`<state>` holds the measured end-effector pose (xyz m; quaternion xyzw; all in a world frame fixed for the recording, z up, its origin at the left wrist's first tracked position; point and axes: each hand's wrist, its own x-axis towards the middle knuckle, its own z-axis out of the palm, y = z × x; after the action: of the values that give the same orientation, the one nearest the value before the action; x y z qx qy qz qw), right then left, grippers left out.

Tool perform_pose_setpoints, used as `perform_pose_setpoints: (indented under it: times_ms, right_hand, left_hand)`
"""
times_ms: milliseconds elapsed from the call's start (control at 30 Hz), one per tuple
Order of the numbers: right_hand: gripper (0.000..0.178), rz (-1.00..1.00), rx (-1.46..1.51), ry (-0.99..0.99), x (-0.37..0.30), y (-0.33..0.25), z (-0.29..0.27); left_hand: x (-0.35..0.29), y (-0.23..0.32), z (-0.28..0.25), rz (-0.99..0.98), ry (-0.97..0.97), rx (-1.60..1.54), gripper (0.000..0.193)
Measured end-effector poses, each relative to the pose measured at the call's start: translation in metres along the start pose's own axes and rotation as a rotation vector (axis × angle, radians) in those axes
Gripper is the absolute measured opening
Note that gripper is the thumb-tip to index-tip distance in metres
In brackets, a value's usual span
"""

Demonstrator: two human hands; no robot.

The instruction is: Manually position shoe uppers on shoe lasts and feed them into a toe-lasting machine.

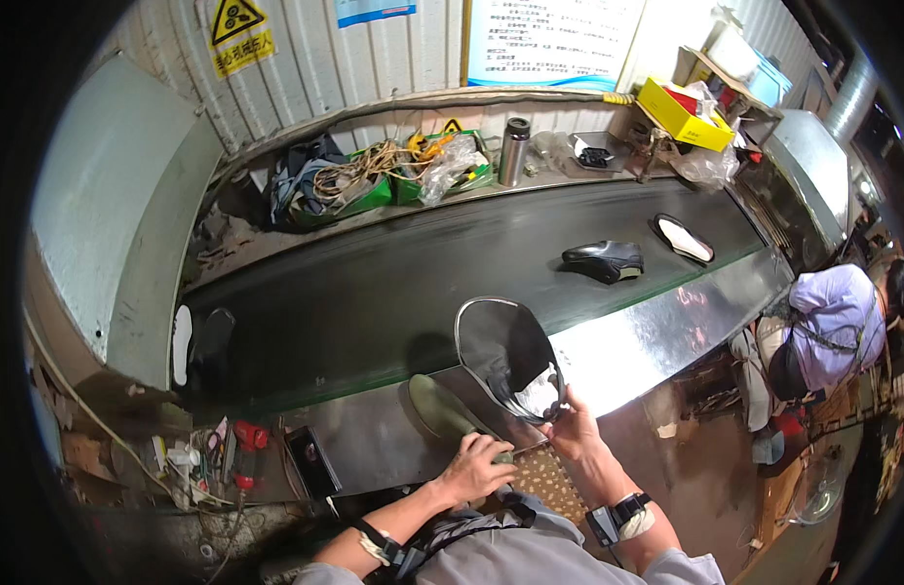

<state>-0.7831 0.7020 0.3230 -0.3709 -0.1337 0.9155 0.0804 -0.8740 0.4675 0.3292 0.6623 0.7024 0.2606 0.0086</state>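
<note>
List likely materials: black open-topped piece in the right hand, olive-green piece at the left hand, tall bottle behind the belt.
Black open-topped piece: leather or rubber; its soft dark sheen fits either.
Olive-green piece: perhaps moulded plastic, matte, going by its even colour and smooth curve.
Tall bottle: probably stainless steel, satin, from its silvery-grey body and bright highlight.

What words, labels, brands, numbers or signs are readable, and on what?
Wording isn't copied out here; text stands on:
Yellow wall sign: warning triangle, large characters below.
White wall poster: many lines, mostly too small.
Blue wall sheet: cut off, too small.
Small yellow triangle: partly hidden, unreadable.
Yellow box: any print too blurred.
</note>
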Motion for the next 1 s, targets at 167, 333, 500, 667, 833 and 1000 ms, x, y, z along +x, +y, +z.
perform_pose_setpoints:
  times_ms: [167,333,500,667,833,1000]
  right_hand:
    - [0.042,-0.437,-0.922,-0.105,-0.051,0.003,0.009]
    - [0.035,-1.133,-1.894,-0.723,-0.079,0.056,0.002]
    - [0.042,-1.232,-2.002,-0.641,-0.057,0.087,-0.012]
    - [0.088,-1.13,-1.583,-0.363,-0.024,0.1,-0.003]
    - [0.097,-0.85,-1.555,-0.463,-0.025,0.083,-0.037]
    - [0.088,-0.817,-1.731,-0.573,-0.037,0.071,-0.045]
  left_hand:
    - [0.015,-0.057,-0.036,-1.122,0.677,-1.784,0.03]
    - [-0.011,-0.117,-0.043,-1.424,0.466,-1.846,0.034]
    - [-0.002,-0.134,-0.024,-1.504,0.515,-0.864,0.028]
    - [0.003,-0.148,0.003,-1.415,0.645,-0.319,0.028]
    - [-0.008,-0.134,0.004,-1.591,0.454,-0.649,0.025]
    - [0.005,-0.11,0.019,-1.655,0.461,-0.43,0.06]
